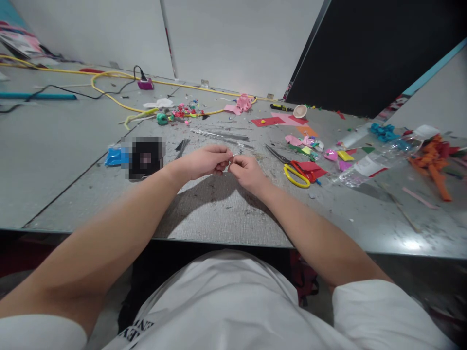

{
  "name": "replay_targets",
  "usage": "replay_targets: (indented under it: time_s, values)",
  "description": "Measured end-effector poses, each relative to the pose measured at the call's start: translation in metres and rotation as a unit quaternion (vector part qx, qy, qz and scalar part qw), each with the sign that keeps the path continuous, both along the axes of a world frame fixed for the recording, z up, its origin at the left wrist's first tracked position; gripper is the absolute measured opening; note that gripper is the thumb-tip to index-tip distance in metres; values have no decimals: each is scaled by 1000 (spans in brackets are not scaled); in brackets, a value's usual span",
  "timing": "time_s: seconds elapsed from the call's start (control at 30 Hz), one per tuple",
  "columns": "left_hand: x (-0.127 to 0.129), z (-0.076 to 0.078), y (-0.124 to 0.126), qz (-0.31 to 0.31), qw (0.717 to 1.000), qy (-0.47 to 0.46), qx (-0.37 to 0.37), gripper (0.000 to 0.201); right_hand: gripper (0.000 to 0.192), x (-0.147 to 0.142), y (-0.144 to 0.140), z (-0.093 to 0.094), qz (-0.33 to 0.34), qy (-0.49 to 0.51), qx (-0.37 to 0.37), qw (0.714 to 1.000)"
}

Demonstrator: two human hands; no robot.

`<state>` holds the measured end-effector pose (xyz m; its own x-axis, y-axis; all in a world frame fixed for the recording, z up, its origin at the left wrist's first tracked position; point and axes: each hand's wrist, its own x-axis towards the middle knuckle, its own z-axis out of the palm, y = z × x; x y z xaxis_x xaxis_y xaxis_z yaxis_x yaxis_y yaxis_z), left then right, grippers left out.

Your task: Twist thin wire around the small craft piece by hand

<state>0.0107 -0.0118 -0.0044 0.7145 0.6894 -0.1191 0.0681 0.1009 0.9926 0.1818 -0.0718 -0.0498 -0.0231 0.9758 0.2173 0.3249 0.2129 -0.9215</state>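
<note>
My left hand (206, 161) and my right hand (250, 174) meet above the middle of the table (219, 218). Both are closed, thumbs and fingertips pinched together at one spot. Something small and thin seems to be between them, but I cannot make out what it is. Just beyond the hands lies a loose bundle of thin silvery strands (219, 135). A smaller dark bunch of strands (181, 148) rests behind my left wrist. Scissors (297, 175) with yellow and red handles lie to the right of my right hand, blades slightly apart.
Left of my hands are a pixelated dark object (146, 159) and a blue packet (114, 157). A clear plastic bottle (386, 158) lies at the right near orange crumpled pieces (436, 165). Coloured paper (268, 121), a yellow cable (120, 103) and small scraps are strewn behind.
</note>
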Motion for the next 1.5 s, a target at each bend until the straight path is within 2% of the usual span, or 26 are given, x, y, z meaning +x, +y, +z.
replay_targets:
  time_s: [0.37, 0.47, 0.8, 1.0, 1.33, 1.5]
  values:
    - [1, 2, -1, 6, 1000, 17, 18, 33, 23, -4, -1, 0, -35, -11, 10, 999]
    - [1, 3, -3, 3, 998, 33, 44, 30, 16, -3, 1, -3, -23, -7, 3, 1000]
    - [-1, 3, -3, -12, 994, 58, 89, 28, 19, -2, 2, -6, 16, -9, -16, 1000]
    - [-2, 4, -3, -14, 992, 72, 107, 31, 24, -3, 1, -3, 21, -6, -8, 1000]
    - [-1, 8, -5, -1, 986, 103, 135, 31, 23, -2, 4, -12, 32, -8, 3, 999]
    - [-2, 10, -8, 7, 974, 136, 179, 31, 21, -1, 2, -9, 21, -46, 11, 999]
